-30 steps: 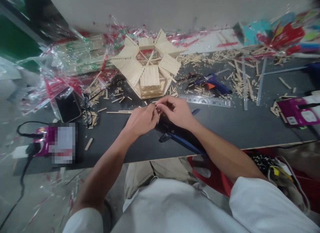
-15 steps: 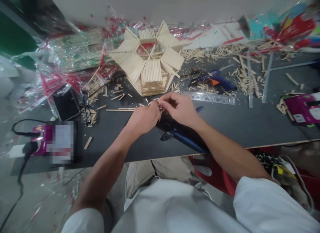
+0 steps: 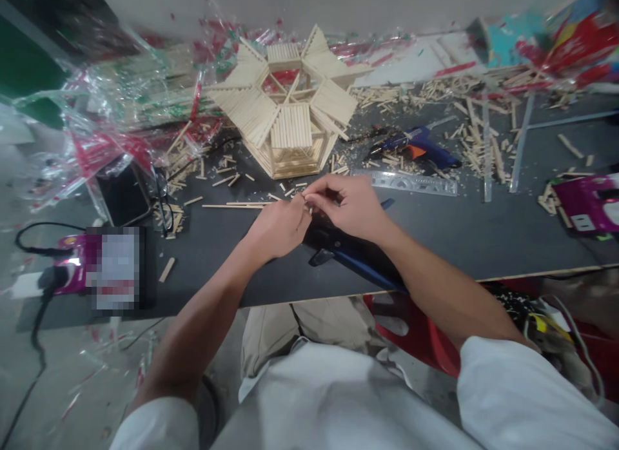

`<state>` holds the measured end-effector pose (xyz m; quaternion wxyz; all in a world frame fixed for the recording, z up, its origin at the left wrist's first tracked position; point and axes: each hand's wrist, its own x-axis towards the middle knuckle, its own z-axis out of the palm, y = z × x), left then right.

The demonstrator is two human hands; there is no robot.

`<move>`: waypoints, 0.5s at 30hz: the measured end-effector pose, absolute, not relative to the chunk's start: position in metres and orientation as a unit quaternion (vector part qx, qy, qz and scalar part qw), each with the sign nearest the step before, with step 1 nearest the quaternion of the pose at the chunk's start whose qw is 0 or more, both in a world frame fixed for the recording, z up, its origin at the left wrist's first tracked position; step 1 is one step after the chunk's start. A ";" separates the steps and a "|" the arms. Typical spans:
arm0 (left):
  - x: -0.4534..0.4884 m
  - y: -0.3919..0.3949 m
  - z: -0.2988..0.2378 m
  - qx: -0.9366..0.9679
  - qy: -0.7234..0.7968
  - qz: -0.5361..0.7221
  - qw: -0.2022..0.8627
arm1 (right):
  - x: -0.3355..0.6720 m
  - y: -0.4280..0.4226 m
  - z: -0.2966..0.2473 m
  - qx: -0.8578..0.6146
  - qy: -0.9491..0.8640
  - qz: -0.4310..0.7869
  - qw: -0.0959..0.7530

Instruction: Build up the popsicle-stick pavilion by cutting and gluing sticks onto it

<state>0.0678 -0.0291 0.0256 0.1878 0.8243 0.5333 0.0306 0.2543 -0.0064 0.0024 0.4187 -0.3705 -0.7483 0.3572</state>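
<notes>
Just above the dark table [image 3: 483, 237], in front of the stick model [image 3: 290, 131], a short stick [image 3: 308, 207] is being pinched from both sides. The left hand [image 3: 278, 227] and the right hand [image 3: 351, 208] are being held fingertip to fingertip, each closed on the small piece. Most of the piece is being hidden by the fingers, so its length cannot be told. It is being kept clear of the tabletop and apart from the model.

The step in hand is judged to be fitting or trimming by finger: one small piece is being worked between the two pinches, and no tool is being held. A blue-handled cutter [image 3: 348, 260] is being left on the table under the right wrist. A glue gun [image 3: 420, 147] and a clear ruler [image 3: 411, 182] are lying beyond the right hand, near but untouched. A long thin stick [image 3: 232, 205] is lying just left of the left hand, and offcuts [image 3: 474, 153] are scattered about the model.

Further work on so small a piece is judged to call for a steady, light pinch, and for one hand to be freed before cutter or glue gun is taken up.
</notes>
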 end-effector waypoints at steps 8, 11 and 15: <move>0.060 -0.031 0.022 0.774 0.490 0.211 0.340 | 0.255 -0.006 0.005 -0.363 -0.711 0.423 0.429; 0.061 -0.032 0.022 0.713 0.452 0.273 0.461 | 0.254 -0.005 0.006 -0.343 -0.657 0.500 0.448; 0.060 -0.032 0.021 0.680 0.414 0.292 0.530 | 0.255 -0.002 0.010 -0.323 -0.616 0.575 0.431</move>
